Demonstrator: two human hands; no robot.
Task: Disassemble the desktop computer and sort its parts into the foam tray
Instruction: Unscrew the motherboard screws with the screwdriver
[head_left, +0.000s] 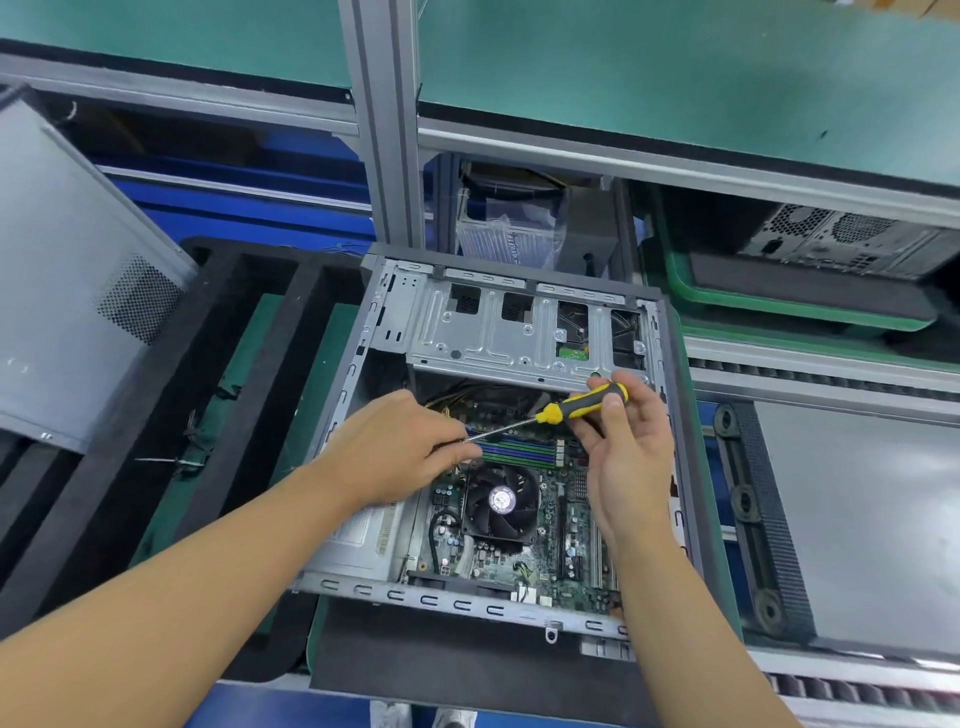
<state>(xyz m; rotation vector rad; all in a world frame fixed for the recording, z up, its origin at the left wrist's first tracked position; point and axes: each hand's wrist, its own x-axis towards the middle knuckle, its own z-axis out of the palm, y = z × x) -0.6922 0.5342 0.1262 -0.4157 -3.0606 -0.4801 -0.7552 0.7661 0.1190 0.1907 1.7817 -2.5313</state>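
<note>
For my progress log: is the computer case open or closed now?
Open. The computer case lies with no side cover, so its motherboard, cooler fan and drive cage show from above.

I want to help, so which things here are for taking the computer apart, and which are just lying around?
For the job: open computer; screwdriver, in the grip of the right hand, its shaft pinched by the left hand; foam tray.
Just lying about: second computer; green crate; plastic bag.
</note>
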